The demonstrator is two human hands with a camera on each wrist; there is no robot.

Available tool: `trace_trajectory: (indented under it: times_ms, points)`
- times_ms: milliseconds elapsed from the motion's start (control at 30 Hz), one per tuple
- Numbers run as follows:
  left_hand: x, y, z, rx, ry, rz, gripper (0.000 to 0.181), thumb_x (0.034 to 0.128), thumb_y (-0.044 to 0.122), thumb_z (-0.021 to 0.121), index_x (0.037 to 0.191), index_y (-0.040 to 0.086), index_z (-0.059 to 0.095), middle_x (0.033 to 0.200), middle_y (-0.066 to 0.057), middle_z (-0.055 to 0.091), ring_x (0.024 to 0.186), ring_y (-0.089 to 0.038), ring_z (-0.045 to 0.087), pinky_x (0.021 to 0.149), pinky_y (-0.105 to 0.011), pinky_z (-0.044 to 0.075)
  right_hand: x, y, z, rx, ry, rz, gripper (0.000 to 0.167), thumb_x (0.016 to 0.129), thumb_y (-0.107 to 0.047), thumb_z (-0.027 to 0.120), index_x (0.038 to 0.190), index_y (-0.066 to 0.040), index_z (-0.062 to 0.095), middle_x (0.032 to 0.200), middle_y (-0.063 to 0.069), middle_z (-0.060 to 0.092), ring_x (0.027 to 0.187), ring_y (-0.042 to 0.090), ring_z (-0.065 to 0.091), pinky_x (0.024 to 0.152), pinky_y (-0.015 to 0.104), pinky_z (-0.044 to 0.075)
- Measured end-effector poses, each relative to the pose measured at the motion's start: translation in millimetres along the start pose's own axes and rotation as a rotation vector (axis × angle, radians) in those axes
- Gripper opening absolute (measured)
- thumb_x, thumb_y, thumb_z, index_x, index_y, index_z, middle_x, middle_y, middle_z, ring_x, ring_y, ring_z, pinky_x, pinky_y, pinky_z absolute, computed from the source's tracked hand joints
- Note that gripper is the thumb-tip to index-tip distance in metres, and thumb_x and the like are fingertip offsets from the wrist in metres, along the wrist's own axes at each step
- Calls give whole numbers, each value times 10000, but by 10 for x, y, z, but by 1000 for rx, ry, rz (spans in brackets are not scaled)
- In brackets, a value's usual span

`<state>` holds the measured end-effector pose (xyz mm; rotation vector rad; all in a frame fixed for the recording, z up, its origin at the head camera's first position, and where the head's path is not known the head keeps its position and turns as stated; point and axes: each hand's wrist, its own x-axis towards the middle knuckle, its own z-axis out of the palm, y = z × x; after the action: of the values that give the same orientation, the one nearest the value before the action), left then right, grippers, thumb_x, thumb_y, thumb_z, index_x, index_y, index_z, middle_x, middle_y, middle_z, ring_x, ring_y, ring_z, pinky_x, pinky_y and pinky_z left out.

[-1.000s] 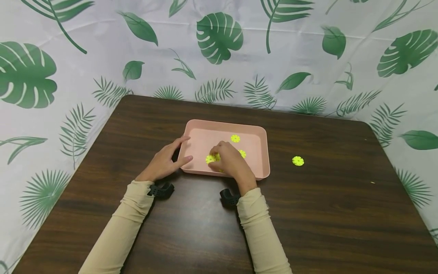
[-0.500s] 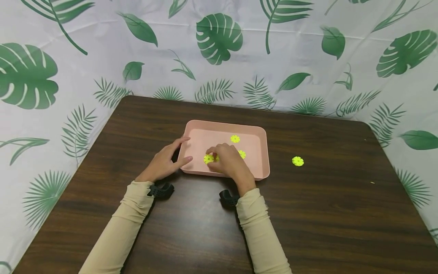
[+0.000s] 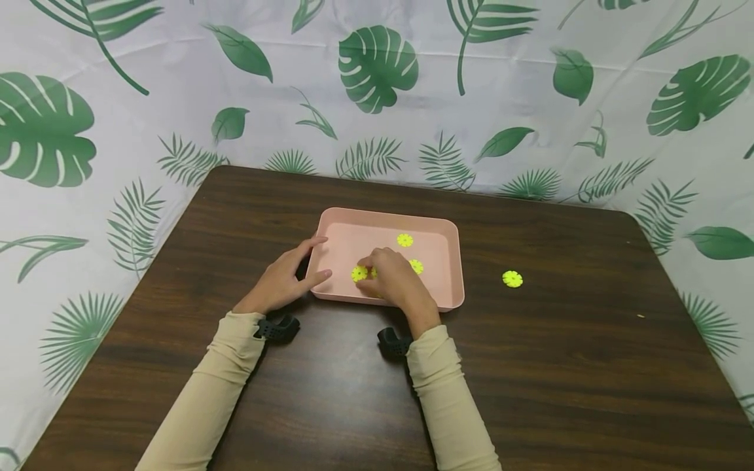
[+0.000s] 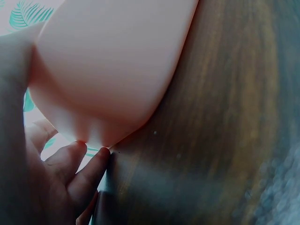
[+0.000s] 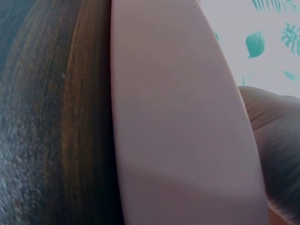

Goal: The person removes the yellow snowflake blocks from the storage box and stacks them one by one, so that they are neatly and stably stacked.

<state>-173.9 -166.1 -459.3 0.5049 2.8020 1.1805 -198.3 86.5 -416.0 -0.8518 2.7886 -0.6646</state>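
Note:
A shallow pink tray (image 3: 347, 235) lies on the dark wooden table. My left hand (image 3: 279, 281) holds its left end: the thumb reaches over the rim, and in the left wrist view fingertips (image 4: 104, 152) touch the outer wall. Inside the tray, my right hand (image 3: 400, 281) has thumb and index finger at the edges of a yellow notched, flower-shaped disc (image 3: 359, 273), pinching it. Another yellow disc (image 3: 374, 272) is mostly hidden under that hand. In the right wrist view, the tray's side wall (image 5: 183, 117) hides the right fingers.
Two more yellow discs lie in the tray, an upper one (image 3: 404, 240) and a lower one (image 3: 417, 266). One loose disc (image 3: 512, 279) is on the table right of the tray. A leaf-printed cloth (image 3: 377, 144) hangs behind the table.
My right hand has shifted slightly left and down in the tray, and the disc at its fingertips moved slightly left. The left hand and the tray stay put.

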Motion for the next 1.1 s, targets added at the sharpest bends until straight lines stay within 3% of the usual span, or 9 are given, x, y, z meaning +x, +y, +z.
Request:
trace_trajectory:
  times_ms: [500, 767, 1100]
  points:
    - [0, 6, -2, 9, 1, -13, 766, 983, 563, 622, 1634, 316, 305, 1659, -57, 349, 1491, -375, 356, 1141, -700, 288, -106, 135, -152, 102, 77, 83, 381, 900, -225, 834, 1212, -25, 748, 1064, 92, 690, 973, 248, 633, 910, 407, 540]
    - [3, 3, -2, 5, 5, 4, 762, 989, 543, 625, 1635, 290, 310, 1656, -59, 354, 1492, -369, 358, 1141, -697, 291, -160, 276, -257, 103, 119, 74, 323, 901, -216, 830, 1166, -42, 771, 1036, 100, 689, 920, 266, 618, 827, 407, 538]
    - [-2, 14, -2, 6, 1, 0, 764, 990, 537, 627, 1636, 283, 309, 1662, -54, 344, 1495, -367, 355, 1141, -698, 288, -300, 402, -354, 152, 200, 145, 429, 881, -208, 851, 1245, -8, 743, 1050, 126, 640, 915, 285, 592, 761, 378, 521]
